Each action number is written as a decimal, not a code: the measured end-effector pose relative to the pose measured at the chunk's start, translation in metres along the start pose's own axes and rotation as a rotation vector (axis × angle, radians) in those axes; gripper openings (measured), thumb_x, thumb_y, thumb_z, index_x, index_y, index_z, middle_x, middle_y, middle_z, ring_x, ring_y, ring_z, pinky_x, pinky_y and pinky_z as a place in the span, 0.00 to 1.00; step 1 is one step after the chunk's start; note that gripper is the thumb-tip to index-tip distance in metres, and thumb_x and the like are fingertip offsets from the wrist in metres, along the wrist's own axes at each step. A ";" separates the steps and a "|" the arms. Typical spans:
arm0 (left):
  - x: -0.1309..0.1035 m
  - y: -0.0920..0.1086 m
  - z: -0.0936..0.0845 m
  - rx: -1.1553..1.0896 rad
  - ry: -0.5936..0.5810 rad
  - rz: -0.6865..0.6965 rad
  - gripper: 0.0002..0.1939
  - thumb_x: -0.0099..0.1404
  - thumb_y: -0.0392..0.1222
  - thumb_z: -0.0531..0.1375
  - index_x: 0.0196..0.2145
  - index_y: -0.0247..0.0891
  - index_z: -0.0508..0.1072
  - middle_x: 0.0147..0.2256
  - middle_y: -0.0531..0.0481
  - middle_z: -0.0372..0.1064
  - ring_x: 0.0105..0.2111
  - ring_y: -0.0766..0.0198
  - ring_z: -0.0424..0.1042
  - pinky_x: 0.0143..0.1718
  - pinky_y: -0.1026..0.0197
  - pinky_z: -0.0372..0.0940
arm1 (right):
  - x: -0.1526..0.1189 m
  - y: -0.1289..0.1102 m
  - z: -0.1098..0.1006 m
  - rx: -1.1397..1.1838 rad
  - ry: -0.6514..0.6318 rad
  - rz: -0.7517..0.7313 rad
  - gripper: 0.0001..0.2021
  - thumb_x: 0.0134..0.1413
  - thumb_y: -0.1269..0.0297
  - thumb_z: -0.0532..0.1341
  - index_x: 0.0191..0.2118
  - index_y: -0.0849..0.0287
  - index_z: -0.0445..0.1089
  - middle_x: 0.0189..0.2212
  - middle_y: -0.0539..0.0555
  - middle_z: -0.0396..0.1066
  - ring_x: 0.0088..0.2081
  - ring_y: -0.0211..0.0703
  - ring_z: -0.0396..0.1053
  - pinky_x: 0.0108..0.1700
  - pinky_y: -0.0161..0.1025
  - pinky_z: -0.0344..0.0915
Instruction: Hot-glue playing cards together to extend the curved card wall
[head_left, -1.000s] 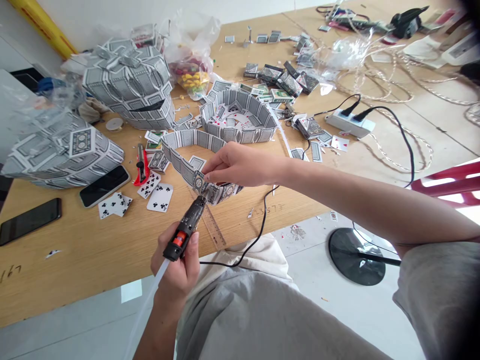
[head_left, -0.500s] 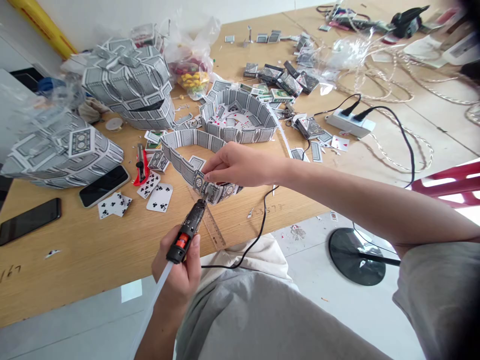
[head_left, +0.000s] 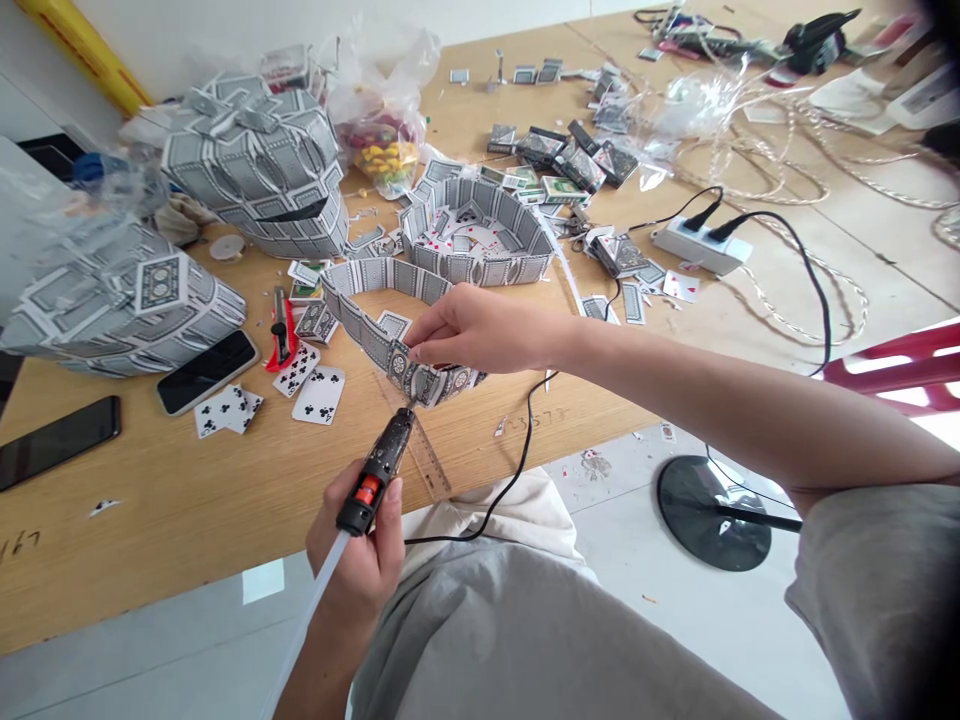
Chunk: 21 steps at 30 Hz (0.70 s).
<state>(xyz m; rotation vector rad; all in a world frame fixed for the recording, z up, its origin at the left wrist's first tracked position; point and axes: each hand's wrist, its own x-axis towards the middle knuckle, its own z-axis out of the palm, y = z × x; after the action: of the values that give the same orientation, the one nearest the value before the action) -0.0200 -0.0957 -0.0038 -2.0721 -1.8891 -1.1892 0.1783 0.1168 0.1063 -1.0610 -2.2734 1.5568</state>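
Note:
My left hand (head_left: 360, 545) is wrapped round a black hot glue gun (head_left: 379, 465), with a pale glue stick (head_left: 311, 600) trailing from its back end. The gun's nozzle points up at the near edge of a strip of folded playing cards (head_left: 364, 325) that curves into a loop. Pinched on that strip by thumb and fingers is my right hand (head_left: 465, 330), just beyond the nozzle. Whether the nozzle touches the cards I cannot tell. Beneath the strip and gun lies a clear ruler (head_left: 431, 465).
Card-built boxes (head_left: 255, 150) stand at the left, and a card-walled tray (head_left: 480, 255) lies behind the strip. Near the left are two phones (head_left: 60, 440), a red utility knife (head_left: 281, 330) and loose cards (head_left: 319, 395). A black cord (head_left: 525, 450) crosses the table's front edge; a power strip (head_left: 701, 245) sits right.
The glue gun in my left hand has drawn back slightly, down and away from the card strip. My right hand stays in place on the strip.

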 end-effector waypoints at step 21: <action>-0.004 0.005 -0.002 -0.024 -0.041 -0.045 0.15 0.74 0.41 0.64 0.56 0.37 0.73 0.42 0.43 0.80 0.36 0.58 0.82 0.34 0.61 0.73 | 0.003 0.002 0.001 0.004 0.011 0.036 0.07 0.66 0.68 0.65 0.41 0.66 0.82 0.23 0.46 0.65 0.25 0.32 0.55 0.28 0.36 0.51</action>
<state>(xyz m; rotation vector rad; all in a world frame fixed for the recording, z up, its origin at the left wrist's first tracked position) -0.0160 -0.1014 -0.0027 -2.0923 -1.9589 -1.1933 0.1764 0.1181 0.1036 -1.1123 -2.2555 1.5648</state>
